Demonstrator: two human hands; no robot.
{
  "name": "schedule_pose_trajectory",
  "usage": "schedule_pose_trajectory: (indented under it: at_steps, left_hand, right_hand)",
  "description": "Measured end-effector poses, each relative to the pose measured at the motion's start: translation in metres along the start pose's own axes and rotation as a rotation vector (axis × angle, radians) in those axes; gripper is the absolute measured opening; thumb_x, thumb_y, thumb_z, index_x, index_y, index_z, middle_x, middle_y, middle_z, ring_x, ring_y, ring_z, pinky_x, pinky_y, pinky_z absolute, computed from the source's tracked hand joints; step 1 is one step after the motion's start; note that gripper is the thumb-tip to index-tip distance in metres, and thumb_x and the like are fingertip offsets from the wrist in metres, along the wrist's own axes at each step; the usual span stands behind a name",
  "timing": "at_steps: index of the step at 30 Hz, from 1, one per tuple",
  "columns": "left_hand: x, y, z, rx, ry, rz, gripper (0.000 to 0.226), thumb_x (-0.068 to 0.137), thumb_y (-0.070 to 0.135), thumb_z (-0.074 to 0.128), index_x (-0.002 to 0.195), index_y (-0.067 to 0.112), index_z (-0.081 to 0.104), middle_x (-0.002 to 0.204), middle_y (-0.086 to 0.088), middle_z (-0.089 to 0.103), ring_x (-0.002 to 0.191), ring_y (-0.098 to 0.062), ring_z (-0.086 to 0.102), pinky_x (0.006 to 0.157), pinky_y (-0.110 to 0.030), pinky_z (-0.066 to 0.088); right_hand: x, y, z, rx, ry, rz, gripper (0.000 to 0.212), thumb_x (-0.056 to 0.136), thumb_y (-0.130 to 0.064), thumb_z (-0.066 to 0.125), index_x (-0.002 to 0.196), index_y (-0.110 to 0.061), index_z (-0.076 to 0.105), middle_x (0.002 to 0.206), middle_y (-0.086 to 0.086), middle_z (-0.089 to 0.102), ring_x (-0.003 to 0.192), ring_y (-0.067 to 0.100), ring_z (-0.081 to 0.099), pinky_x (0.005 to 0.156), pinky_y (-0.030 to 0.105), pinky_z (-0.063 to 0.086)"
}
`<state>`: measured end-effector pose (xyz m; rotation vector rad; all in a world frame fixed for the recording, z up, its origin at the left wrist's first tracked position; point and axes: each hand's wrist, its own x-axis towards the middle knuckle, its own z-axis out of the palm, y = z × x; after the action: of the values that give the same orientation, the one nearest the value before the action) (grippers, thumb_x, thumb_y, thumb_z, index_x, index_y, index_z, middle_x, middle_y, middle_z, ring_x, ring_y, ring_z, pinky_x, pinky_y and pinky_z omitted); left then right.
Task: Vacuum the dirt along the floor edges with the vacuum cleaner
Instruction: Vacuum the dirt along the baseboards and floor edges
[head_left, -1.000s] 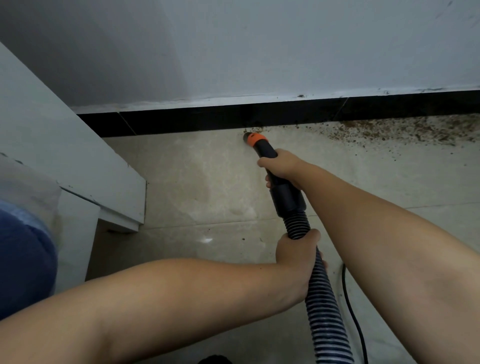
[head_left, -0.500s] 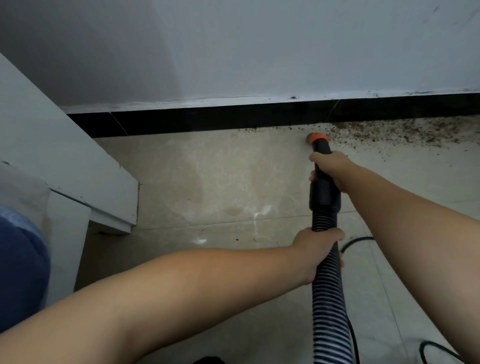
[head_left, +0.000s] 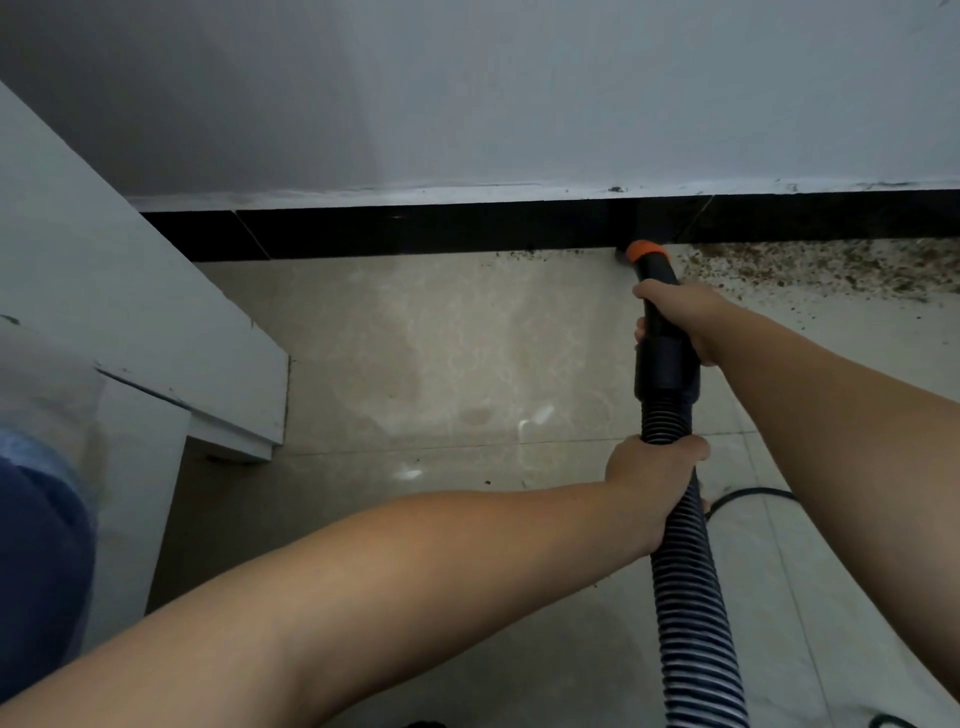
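A black vacuum nozzle with an orange collar (head_left: 645, 253) touches the floor right at the black skirting board (head_left: 415, 231). My right hand (head_left: 680, 317) grips the rigid black tube just behind the collar. Lower down, my left hand (head_left: 652, 475) grips the ribbed black hose (head_left: 691, 613), which runs off the bottom edge. Brown dirt (head_left: 826, 267) lies thick along the floor edge to the right of the nozzle. A few crumbs (head_left: 519, 254) remain along the edge to its left.
A white cabinet or step (head_left: 156, 332) juts out at the left, its corner close to the beige tiled floor (head_left: 441, 338). A black power cord (head_left: 748, 493) loops on the floor behind the hose. Blue fabric (head_left: 36, 545) fills the lower left.
The nozzle has swept right along the skirting, from the cleaner stretch up to the start of the thick dirt, then pushed forward against the wall. Both hands kept their grip.
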<state>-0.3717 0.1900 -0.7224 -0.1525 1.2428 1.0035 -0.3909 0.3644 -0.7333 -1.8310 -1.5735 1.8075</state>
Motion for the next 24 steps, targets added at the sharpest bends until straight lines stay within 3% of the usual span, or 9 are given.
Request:
schedule_pose_trajectory:
  at_steps: [6, 12, 20, 24]
  left_hand:
    - [0.001, -0.01, -0.005, 0.069, 0.113, 0.144, 0.013, 0.088, 0.02, 0.059, 0.078, 0.017, 0.051, 0.068, -0.003, 0.053, 0.053, -0.014, 0.052, 0.047, -0.024, 0.046]
    - [-0.004, -0.022, -0.013, 0.009, 0.232, 0.203, 0.01, 0.085, 0.019, 0.059, 0.08, 0.016, 0.051, 0.066, -0.003, 0.053, 0.05, -0.014, 0.051, 0.047, -0.023, 0.046]
    - [-0.004, -0.019, -0.029, 0.034, 0.273, 0.22, 0.014, 0.09, 0.021, 0.056, 0.077, 0.017, 0.051, 0.069, 0.0, 0.051, 0.054, -0.011, 0.048, 0.046, -0.02, 0.042]
    - [-0.005, -0.024, -0.031, 0.073, 0.271, 0.187, 0.017, 0.091, 0.022, 0.056, 0.075, 0.019, 0.051, 0.07, 0.001, 0.051, 0.055, -0.01, 0.047, 0.048, -0.018, 0.041]
  right_hand:
    - [-0.004, 0.001, 0.02, -0.034, -0.069, -0.048, 0.032, 0.092, -0.018, 0.057, 0.119, -0.008, 0.044, 0.07, 0.012, 0.055, 0.05, 0.02, 0.057, 0.049, 0.03, 0.053]
    - [-0.012, 0.0, 0.05, -0.109, -0.174, -0.096, 0.03, 0.091, -0.019, 0.058, 0.117, -0.009, 0.045, 0.074, 0.011, 0.056, 0.051, 0.018, 0.058, 0.049, 0.029, 0.053]
    - [-0.021, -0.005, 0.085, -0.18, -0.269, -0.141, 0.03, 0.091, -0.017, 0.057, 0.119, -0.011, 0.046, 0.076, 0.011, 0.057, 0.052, 0.017, 0.057, 0.043, 0.024, 0.051]
    - [-0.027, 0.0, 0.09, -0.26, -0.309, -0.157, 0.031, 0.09, -0.02, 0.057, 0.118, -0.014, 0.045, 0.077, 0.01, 0.059, 0.053, 0.017, 0.059, 0.047, 0.026, 0.053]
